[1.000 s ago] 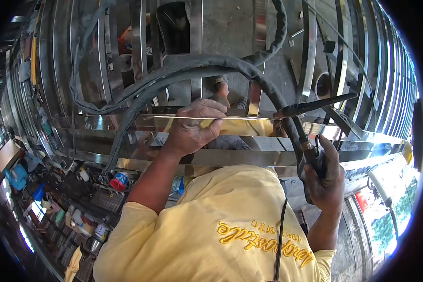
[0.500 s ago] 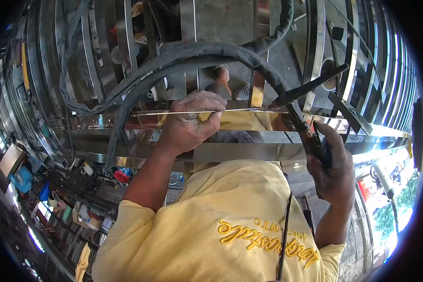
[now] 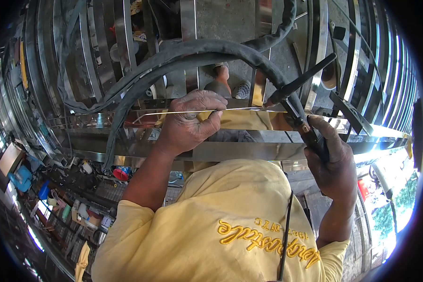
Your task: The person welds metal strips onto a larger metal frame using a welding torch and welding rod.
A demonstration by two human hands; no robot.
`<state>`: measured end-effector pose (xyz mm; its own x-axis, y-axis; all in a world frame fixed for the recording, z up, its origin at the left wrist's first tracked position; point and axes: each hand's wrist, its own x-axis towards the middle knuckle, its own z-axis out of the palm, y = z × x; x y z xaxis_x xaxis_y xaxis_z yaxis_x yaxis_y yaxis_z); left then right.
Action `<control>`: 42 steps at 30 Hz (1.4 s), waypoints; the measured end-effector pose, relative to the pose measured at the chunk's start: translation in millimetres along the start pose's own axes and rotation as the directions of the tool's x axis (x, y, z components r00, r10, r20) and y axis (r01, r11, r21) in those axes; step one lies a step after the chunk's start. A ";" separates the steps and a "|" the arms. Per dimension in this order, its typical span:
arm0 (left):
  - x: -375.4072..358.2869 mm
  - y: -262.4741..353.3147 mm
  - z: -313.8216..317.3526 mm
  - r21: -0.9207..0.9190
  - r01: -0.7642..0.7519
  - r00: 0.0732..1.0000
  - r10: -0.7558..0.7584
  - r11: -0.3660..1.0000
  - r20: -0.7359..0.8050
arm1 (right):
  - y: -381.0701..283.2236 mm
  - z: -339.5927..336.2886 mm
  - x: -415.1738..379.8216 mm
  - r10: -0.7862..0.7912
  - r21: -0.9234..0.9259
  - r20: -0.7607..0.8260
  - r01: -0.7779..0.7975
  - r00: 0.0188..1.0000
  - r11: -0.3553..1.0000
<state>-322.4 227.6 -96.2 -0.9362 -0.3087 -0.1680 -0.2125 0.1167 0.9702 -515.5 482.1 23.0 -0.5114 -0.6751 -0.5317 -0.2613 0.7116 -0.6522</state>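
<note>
Between the thumb and fingers of my left hand (image 3: 192,120) is a thin metal rod (image 3: 160,113), lying roughly level over a shiny metal bar (image 3: 211,151). The rod's right end reaches close to the nozzle of a black torch (image 3: 305,82). My right hand (image 3: 332,162) is wrapped round the torch's dark handle, thumb and index finger near its top. From the torch a thick black sleeved cable (image 3: 197,47) arches left over the bars. An upright bar (image 3: 259,87) meets the crosspiece just above the nozzle.
Rows of shiny metal bars (image 3: 188,28) span the view. A flat metal strip (image 3: 350,113) lies right of the torch. Tools and containers, among them a red round object (image 3: 121,174) and a blue one (image 3: 44,190), lie at lower left. A foot (image 3: 222,74) shows beneath the bars.
The torch and my right hand have shifted slightly, the nozzle moving left and nearer the rod's end. The rod's left part has shifted a little; my left hand has hardly moved.
</note>
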 end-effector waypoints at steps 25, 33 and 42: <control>-1.0 -1.4 0.9 0.005 -0.021 1.000 0.021 1.000 -0.005 | -13.0 -8.1 18.3 -0.086 -0.070 0.135 0.096 0.987 0.993; -1.5 -0.1 1.5 0.010 -0.016 1.000 0.016 1.000 -0.012 | -12.8 -7.9 15.8 -0.054 -0.049 0.138 0.062 0.989 0.997; -2.1 -2.0 2.4 -0.010 -0.021 1.000 0.021 1.000 -0.015 | -14.2 -11.9 11.8 -0.014 -0.009 0.112 0.015 0.994 1.000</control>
<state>-320.7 230.3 -98.2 -0.9361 -0.3205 -0.1450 -0.1899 0.1134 0.9752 -527.6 466.3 32.4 -0.4130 -0.7025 -0.5795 -0.2762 0.7030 -0.6553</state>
